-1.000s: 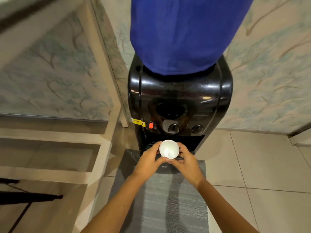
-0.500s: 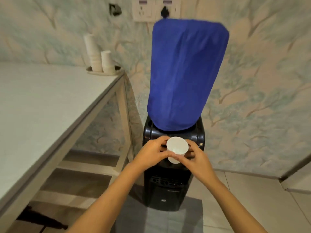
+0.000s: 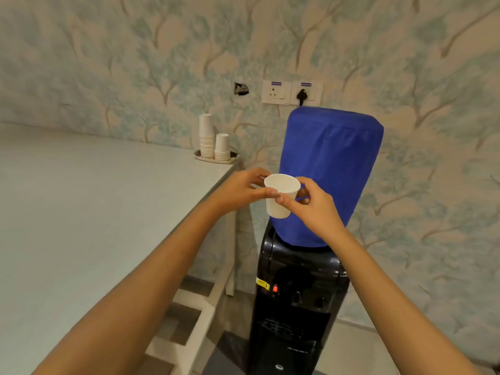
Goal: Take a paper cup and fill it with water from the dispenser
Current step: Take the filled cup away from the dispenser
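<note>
We see the wallpapered wall [image 3: 405,63] with its pale tree pattern filling the back of the view, and against it the long pale desk [image 3: 81,212] running along our left. To the right of the desk stands the black water dispenser [image 3: 297,299], its bottle under a blue cover [image 3: 338,163], with a small red button [image 3: 275,288] and two dark taps on its front face. Above the bottle two white wall sockets [image 3: 292,92] sit side by side, the right one with a black plug in it. On the far corner of the desk a shallow tray [image 3: 200,157] carries two stacks of paper cups [image 3: 207,136], one tall and one short, standing upright and just beside each other.

Our two bare arms reach forward and meet in front of the blue cover. Our left hand [image 3: 238,192] curls partly closed, thumb and fingertips pressed to the left side of the paper cup [image 3: 281,194]. Our right hand [image 3: 313,204] is likewise curled, thumb across the front wall of the cup and fingers behind it. The cup is white, roughly upright, its mouth open toward us, held in the air well above the taps. We cannot tell whether anything is inside it.
</note>
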The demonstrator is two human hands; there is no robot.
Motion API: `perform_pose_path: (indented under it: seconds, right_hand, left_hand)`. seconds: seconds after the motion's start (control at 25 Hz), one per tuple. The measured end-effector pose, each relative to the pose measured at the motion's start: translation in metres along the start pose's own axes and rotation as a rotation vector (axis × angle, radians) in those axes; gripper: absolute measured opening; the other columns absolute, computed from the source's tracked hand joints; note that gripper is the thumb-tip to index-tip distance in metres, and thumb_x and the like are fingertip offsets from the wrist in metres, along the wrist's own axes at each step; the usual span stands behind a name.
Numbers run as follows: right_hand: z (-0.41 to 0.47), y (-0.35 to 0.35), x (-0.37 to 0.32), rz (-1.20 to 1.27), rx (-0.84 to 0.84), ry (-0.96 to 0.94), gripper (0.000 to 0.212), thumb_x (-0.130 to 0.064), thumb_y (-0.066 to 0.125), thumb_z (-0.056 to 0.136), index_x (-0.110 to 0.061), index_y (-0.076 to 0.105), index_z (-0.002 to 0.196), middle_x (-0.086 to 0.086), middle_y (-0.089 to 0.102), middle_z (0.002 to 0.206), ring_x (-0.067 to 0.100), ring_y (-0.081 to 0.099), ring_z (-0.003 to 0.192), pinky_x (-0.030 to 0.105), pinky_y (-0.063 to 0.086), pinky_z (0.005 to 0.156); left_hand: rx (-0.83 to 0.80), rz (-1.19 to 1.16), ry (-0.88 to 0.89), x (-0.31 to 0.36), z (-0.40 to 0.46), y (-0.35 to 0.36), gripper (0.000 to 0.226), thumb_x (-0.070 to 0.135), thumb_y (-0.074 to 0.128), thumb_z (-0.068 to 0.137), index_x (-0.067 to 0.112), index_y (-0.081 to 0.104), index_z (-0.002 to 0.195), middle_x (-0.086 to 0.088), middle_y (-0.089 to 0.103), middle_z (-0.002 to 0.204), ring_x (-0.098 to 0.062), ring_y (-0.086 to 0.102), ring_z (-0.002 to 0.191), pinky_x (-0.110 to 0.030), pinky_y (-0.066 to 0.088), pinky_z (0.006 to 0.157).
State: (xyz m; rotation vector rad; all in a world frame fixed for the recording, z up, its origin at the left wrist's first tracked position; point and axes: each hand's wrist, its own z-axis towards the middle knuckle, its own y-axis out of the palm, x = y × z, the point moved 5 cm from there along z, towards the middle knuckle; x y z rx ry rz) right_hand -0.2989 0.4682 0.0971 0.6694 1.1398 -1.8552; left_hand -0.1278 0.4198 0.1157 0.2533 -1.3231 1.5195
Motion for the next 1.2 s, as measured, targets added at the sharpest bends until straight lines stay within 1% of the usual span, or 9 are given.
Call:
perform_pose_path:
  seconds: [0.2, 0.32, 0.44, 0.56, 0.68, 0.76, 0.92, 1.08, 1.2]
  right_hand:
    - [0.020, 0.079, -0.040, 0.096, -0.049, 0.008, 0.061, -0.054, 0.073, 0.070, -0.028, 0.054, 0.122, -0.011, 0.061, 0.099, 0.000, 0.058, 0.087, 0.014, 0.045, 0.062]
    - [0.027, 0.142, -0.057, 0.133, -0.063, 0.016, 0.062, -0.050, 0.074, 0.071, -0.024, 0.054, 0.124, -0.007, 0.061, 0.105, 0.001, 0.057, 0.089, 0.012, 0.047, 0.062]
    - [0.030, 0.198, -0.064, 0.176, -0.086, 0.045, 0.061, -0.048, 0.075, 0.072, -0.023, 0.053, 0.124, -0.004, 0.060, 0.111, 0.013, 0.057, 0.100, 0.030, 0.054, 0.077]
    - [0.034, 0.250, -0.068, 0.164, -0.097, 0.087, 0.062, -0.049, 0.074, 0.072, -0.024, 0.052, 0.124, -0.005, 0.059, 0.109, 0.013, 0.056, 0.098, 0.035, 0.055, 0.079]
    - [0.036, 0.290, -0.066, 0.155, -0.133, 0.133, 0.066, -0.050, 0.074, 0.072, -0.024, 0.049, 0.126, -0.006, 0.055, 0.109, 0.014, 0.053, 0.098, 0.045, 0.057, 0.081]
    - [0.037, 0.309, -0.063, 0.131, -0.156, 0.150, 0.066, -0.049, 0.074, 0.072, -0.024, 0.047, 0.128, -0.004, 0.056, 0.115, 0.012, 0.052, 0.098, 0.044, 0.057, 0.082]
    - [0.037, 0.329, -0.060, 0.097, -0.164, 0.159, 0.068, -0.048, 0.074, 0.073, -0.026, 0.044, 0.130, 0.000, 0.056, 0.126, 0.012, 0.050, 0.099, 0.026, 0.050, 0.077]
    - [0.035, 0.334, -0.057, 0.127, -0.182, 0.212, 0.067, -0.043, 0.074, 0.074, -0.024, 0.043, 0.131, 0.004, 0.054, 0.128, 0.017, 0.051, 0.104, 0.044, 0.055, 0.087]
    - [0.033, 0.334, -0.061, 0.129, -0.191, 0.210, 0.067, -0.041, 0.075, 0.075, -0.021, 0.043, 0.131, 0.004, 0.054, 0.127, 0.018, 0.052, 0.104, 0.044, 0.055, 0.088]
  left_hand:
    - [0.055, -0.023, -0.106, -0.040, -0.035, -0.076, 0.036, 0.040, 0.069, 0.083, 0.026, 0.060, 0.115, 0.011, 0.066, 0.105, 0.001, 0.064, 0.093, -0.015, 0.050, 0.067]
    - [0.063, 0.047, -0.200, -0.078, -0.060, -0.118, 0.048, 0.043, 0.066, 0.084, 0.023, 0.054, 0.126, 0.004, 0.061, 0.117, -0.008, 0.060, 0.098, -0.020, 0.053, 0.068]
    - [0.073, 0.088, -0.266, -0.114, -0.081, -0.149, 0.053, 0.043, 0.065, 0.085, 0.022, 0.050, 0.131, -0.002, 0.056, 0.130, -0.014, 0.055, 0.107, -0.021, 0.052, 0.070]
    - [0.091, 0.082, -0.311, -0.146, -0.102, -0.176, 0.055, 0.040, 0.064, 0.087, 0.017, 0.049, 0.134, -0.006, 0.056, 0.135, -0.017, 0.055, 0.109, -0.024, 0.052, 0.075]
    - [0.100, 0.058, -0.344, -0.174, -0.118, -0.190, 0.055, 0.036, 0.063, 0.088, 0.012, 0.049, 0.136, -0.010, 0.057, 0.135, -0.023, 0.057, 0.114, -0.037, 0.053, 0.090]
    - [0.093, 0.022, -0.360, -0.190, -0.124, -0.195, 0.055, 0.034, 0.063, 0.089, 0.011, 0.049, 0.136, -0.010, 0.057, 0.135, -0.026, 0.057, 0.117, -0.038, 0.052, 0.091]
    - [0.087, -0.025, -0.356, -0.211, -0.129, -0.199, 0.054, 0.031, 0.064, 0.089, 0.012, 0.048, 0.136, -0.010, 0.056, 0.135, -0.026, 0.057, 0.118, -0.036, 0.052, 0.091]
    - [0.064, -0.034, -0.362, -0.225, -0.127, -0.197, 0.053, 0.033, 0.066, 0.087, 0.016, 0.049, 0.135, -0.007, 0.056, 0.136, -0.019, 0.057, 0.112, -0.029, 0.053, 0.085]
    - [0.051, -0.038, -0.345, -0.228, -0.126, -0.198, 0.054, 0.034, 0.067, 0.086, 0.019, 0.049, 0.134, -0.005, 0.056, 0.136, -0.018, 0.056, 0.113, -0.027, 0.052, 0.085]
